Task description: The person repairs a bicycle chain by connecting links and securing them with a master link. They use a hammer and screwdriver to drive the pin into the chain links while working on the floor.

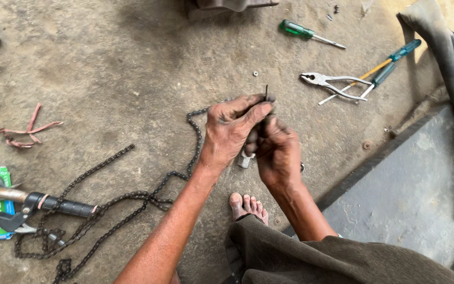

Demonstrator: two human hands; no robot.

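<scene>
Grease covers both your hands. Your left hand (233, 126) and your right hand (275, 150) are pressed together over the floor (132, 63), both closed around a small dark tool (266, 93) whose thin tip sticks up above your fingers. One end of the chain (127, 202) runs up into your grip. The rest of the chain lies in loops toward the bottom left corner of the floor, over a handlebar (53, 205). Pliers (332, 83) and a green screwdriver (308, 33) lie near the top edge. Your bare foot (247, 206) rests below your hands.
</scene>
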